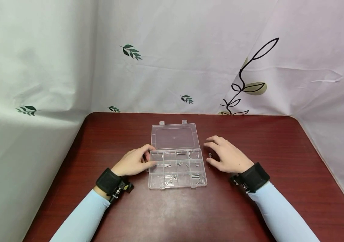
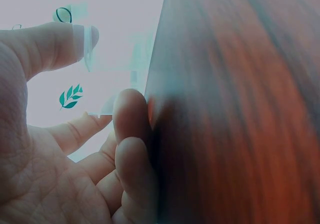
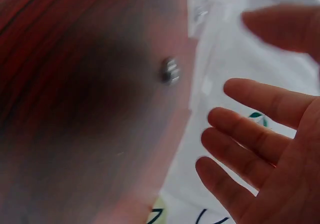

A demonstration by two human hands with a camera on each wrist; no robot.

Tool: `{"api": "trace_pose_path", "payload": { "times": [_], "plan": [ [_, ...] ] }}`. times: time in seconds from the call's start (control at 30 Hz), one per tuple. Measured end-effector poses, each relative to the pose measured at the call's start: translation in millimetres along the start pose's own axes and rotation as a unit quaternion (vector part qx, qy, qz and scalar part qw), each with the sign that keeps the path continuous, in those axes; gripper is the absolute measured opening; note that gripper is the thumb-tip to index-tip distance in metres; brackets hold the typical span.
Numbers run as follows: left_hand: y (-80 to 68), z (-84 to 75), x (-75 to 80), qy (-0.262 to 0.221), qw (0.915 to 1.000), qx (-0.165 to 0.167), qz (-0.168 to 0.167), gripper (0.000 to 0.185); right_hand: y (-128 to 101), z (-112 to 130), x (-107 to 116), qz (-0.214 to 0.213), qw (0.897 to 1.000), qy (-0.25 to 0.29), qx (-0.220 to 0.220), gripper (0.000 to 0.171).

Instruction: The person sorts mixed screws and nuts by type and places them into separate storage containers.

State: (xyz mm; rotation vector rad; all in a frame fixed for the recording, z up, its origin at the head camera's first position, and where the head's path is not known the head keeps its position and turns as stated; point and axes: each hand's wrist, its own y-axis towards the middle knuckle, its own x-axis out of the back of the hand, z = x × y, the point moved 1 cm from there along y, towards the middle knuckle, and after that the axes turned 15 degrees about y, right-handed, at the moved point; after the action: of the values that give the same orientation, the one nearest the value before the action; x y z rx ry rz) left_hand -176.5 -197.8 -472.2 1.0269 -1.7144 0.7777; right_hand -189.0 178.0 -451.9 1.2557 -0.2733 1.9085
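Note:
A clear plastic compartment box (image 1: 178,186) lies at the middle of the table with its lid (image 1: 174,137) folded back flat. Its compartments hold small screws, nuts and washers. My left hand (image 1: 148,156) holds the box's left edge, thumb and curled forefinger against the wall. In the left wrist view the clear plastic edge (image 2: 89,46) meets the thumb tip of my left hand (image 2: 75,149). My right hand (image 1: 217,153) is just right of the box, fingers spread and relaxed, holding nothing. Small metal nuts (image 1: 210,155) lie on the table by its thumb; a nut (image 3: 170,70) shows blurred beside my right hand (image 3: 260,134).
The dark red wooden table (image 1: 250,141) has rounded far corners. White leaf-print cloth (image 1: 172,60) hangs behind it and on both sides. Both wrists wear black straps over light blue sleeves.

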Motion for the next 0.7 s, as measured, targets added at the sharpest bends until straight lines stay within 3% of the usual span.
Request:
{"api": "trace_pose_path", "payload": {
  "times": [0.37,0.53,0.7],
  "plan": [
    [0.0,0.1,-0.9,-0.001,1.0,-0.002,-0.001,0.044,-1.5,-13.2,-11.7,-0.011,0.999,-0.018,0.037,0.013],
    [0.9,1.2,-1.2,0.0,1.0,0.002,0.0,0.044,-0.7,-10.6,-10.9,-0.014,0.999,-0.027,0.028,0.012],
    [0.4,1.0,-1.1,-0.001,1.0,-0.001,-0.002,0.045,-2.1,-9.2,-8.8,-0.012,0.999,-0.032,-0.008,0.017]
  ]
}}
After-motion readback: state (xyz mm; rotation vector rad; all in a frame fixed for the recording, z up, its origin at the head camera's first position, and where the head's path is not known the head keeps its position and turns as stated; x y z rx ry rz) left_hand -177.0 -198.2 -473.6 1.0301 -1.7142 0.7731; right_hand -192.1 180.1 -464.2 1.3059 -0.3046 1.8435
